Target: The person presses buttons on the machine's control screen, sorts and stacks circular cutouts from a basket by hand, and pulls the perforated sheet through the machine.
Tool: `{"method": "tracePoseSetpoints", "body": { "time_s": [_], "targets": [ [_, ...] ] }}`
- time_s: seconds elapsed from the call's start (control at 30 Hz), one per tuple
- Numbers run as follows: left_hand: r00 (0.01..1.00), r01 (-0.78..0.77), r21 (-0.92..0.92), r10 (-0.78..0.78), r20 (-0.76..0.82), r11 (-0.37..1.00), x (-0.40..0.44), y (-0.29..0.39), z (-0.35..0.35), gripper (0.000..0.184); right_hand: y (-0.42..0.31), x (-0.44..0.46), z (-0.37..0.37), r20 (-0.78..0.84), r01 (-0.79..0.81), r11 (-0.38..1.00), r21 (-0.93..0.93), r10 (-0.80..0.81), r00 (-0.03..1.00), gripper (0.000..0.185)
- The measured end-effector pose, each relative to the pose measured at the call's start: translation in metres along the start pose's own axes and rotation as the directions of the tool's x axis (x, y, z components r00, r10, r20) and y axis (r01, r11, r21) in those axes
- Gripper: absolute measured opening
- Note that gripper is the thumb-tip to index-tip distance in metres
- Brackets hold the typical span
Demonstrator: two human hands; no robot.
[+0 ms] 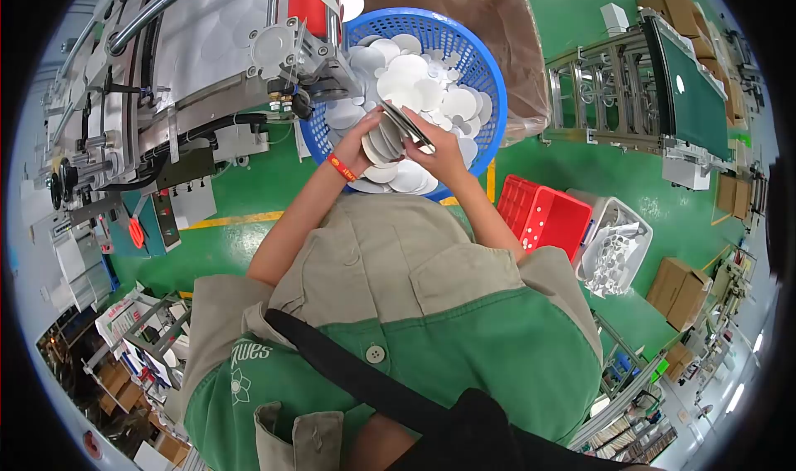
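Note:
Over a round blue basket [495, 131] full of loose white discs [404, 75], both my hands are raised close together. My left hand [355, 146], with a red band at the wrist, is closed on a fanned stack of white discs [382, 143]. In my right hand [442, 150] is a thin stack with dark edges [408, 126], held upright against the fanned discs. The fingertips of both hands are partly hidden by the stacks.
A metal machine [199, 98] stands at the left, its end reaching over the basket. Behind the basket is a brown lined container [514, 56]. A red crate [539, 214] and a white bin [643, 239] sit at the right, below a conveyor [688, 89].

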State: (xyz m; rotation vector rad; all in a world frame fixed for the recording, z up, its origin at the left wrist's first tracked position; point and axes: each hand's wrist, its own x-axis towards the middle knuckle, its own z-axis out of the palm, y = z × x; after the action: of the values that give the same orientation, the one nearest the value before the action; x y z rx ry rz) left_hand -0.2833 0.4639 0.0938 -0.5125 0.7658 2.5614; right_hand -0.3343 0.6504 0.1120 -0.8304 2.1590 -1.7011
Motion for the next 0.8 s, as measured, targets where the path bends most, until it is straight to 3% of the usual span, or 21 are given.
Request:
{"method": "tracePoseSetpoints", "body": {
  "time_s": [0.03, 0.1, 0.13, 0.2, 0.23, 0.3, 0.33, 0.4, 0.43, 0.6, 0.67, 0.73, 0.8],
  "targets": [
    [1.000, 0.020, -0.022, -0.020, 0.005, 1.000, -0.002, 0.000, 0.001, 0.053, 0.003, 0.001, 0.002, -0.065, 0.052, 0.998, -0.035, -0.055, 0.996, 0.059],
    [1.000, 0.019, -0.018, -0.019, 0.010, 1.000, -0.006, 0.003, 0.011, 0.055, 0.004, 0.001, 0.000, -0.090, -0.019, 0.999, -0.042, 0.015, 0.996, 0.057],
    [0.999, 0.031, -0.030, -0.030, 0.041, 0.999, -0.008, 0.006, 0.016, 0.060, 0.009, 0.000, -0.001, -0.062, -0.185, 0.979, 0.088, 0.191, 0.980, 0.052],
    [0.999, 0.034, -0.030, -0.033, 0.035, 0.999, -0.007, 0.003, 0.011, 0.065, 0.012, 0.002, -0.005, -0.279, -0.063, 0.993, -0.099, 0.033, 0.960, 0.046],
    [0.999, 0.025, 0.002, -0.025, 0.025, 1.000, -0.008, 0.002, 0.009, 0.071, 0.011, 0.003, -0.006, -0.361, -0.075, 0.997, -0.019, 0.063, 0.930, 0.042],
    [0.989, -0.137, 0.223, 0.147, -0.028, 0.965, -0.004, -0.004, 0.006, 0.076, 0.014, 0.005, -0.018, -0.330, -0.164, 0.983, -0.083, 0.128, 0.935, 0.037],
    [0.980, -0.166, 0.276, 0.189, -0.058, 0.947, -0.005, -0.005, 0.007, 0.082, 0.021, 0.006, -0.019, -0.307, -0.172, 0.985, -0.019, 0.158, 0.939, 0.032],
    [0.964, -0.196, 0.381, 0.248, -0.092, 0.904, -0.006, -0.007, 0.008, 0.082, 0.016, 0.002, -0.016, -0.265, -0.193, 0.891, 0.411, 0.320, 0.910, 0.027],
    [0.956, -0.194, 0.389, 0.262, -0.129, 0.900, -0.007, -0.007, 0.009, 0.076, 0.009, 0.001, -0.016, -0.249, -0.189, 0.850, 0.491, 0.345, 0.905, 0.024],
    [0.917, -0.195, 0.407, 0.313, -0.247, 0.892, -0.001, -0.010, 0.005, 0.061, 0.015, -0.010, -0.002, -0.300, -0.215, 0.854, 0.474, 0.386, 0.872, 0.024],
    [0.889, -0.017, 0.347, 0.173, -0.424, 0.938, 0.002, -0.009, 0.001, 0.059, 0.015, -0.015, 0.007, -0.269, -0.219, 0.811, 0.543, 0.415, 0.869, 0.023],
    [0.879, 0.001, 0.377, 0.179, -0.441, 0.926, -0.001, -0.008, 0.009, 0.057, 0.016, -0.017, 0.015, -0.264, -0.230, 0.797, 0.558, 0.434, 0.862, 0.023],
    [0.895, -0.034, 0.190, 0.115, -0.430, 0.981, -0.004, -0.005, 0.015, 0.053, 0.017, -0.018, 0.020, -0.257, -0.225, 0.748, 0.624, 0.468, 0.845, 0.023]
  ]
}}
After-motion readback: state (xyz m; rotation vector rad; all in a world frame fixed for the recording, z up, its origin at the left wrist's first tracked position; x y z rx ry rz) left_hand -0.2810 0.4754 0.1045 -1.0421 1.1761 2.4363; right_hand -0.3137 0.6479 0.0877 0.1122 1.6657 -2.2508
